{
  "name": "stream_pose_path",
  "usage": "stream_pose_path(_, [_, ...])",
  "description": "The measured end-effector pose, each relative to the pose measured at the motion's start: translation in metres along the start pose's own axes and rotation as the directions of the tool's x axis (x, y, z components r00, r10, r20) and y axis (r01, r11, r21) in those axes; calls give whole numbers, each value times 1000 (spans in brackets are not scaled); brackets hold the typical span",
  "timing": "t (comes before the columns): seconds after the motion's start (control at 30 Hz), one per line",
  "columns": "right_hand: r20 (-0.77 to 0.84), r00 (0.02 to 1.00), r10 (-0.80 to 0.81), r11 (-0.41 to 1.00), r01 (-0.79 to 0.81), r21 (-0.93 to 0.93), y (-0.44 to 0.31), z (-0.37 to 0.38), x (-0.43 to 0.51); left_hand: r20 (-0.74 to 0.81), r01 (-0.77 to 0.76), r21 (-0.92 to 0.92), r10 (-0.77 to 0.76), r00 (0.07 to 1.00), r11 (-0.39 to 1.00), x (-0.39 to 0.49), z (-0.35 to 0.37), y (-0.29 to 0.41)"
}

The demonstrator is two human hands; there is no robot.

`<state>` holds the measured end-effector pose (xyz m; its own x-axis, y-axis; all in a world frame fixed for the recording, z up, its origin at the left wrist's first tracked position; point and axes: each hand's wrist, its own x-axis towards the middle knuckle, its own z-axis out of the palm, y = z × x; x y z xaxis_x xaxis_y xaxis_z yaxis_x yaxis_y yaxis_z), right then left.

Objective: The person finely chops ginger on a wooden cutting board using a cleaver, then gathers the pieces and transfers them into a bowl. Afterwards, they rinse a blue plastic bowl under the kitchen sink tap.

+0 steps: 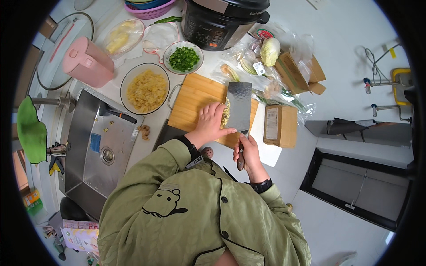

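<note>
My right hand [249,155] grips the brown handle of a broad Chinese cleaver [239,104], whose flat blade lies over the right part of a bamboo cutting board [189,98]. Finely chopped yellowish pieces [226,114], perhaps ginger or garlic, line the blade's left edge. My left hand [210,124] rests palm down on the board against these pieces, thumb stretched towards the blade and holding nothing. Left of the board stands a glass bowl [145,88] of yellow mashed food. A patterned bowl [183,59] behind it holds chopped green onion.
A stainless steel sink [100,139] lies left, with a black-handled tool inside. A pink pitcher [88,63] stands behind it. At the back is a black electric pressure cooker [216,25]. Bagged vegetables, a napa cabbage [270,51] and a cardboard box [280,126] lie right.
</note>
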<state>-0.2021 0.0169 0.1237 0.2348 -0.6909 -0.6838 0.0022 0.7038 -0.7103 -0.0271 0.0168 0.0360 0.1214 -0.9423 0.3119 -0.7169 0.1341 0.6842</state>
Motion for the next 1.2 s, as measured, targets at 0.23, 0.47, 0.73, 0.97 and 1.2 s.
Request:
stream_pose_path(0.23, [37, 999, 29, 999, -27, -47, -11, -13, -13, -4, 15, 86, -14, 1000, 996, 22, 3, -1])
stream_pose_path(0.47, [62, 996, 61, 991, -53, -124, -7, -29, -26, -119, 116, 217, -92, 989, 969, 36, 16, -18])
stream_pose_path(0.73, [55, 883, -466, 490, 309, -815, 9, -57, -46, -343, 338, 186, -261, 902, 923, 41, 15, -42])
stream_pose_path(0.97, [429, 619, -658, -190, 414, -890, 0, -67, -40, -265, 225, 81, -197, 944, 971, 61, -41, -20])
stream_pose_path(1.2, [498, 601, -625, -258, 442, -859, 2, -51, -33, 5, -89, 261, 91, 996, 961, 34, 2, 73])
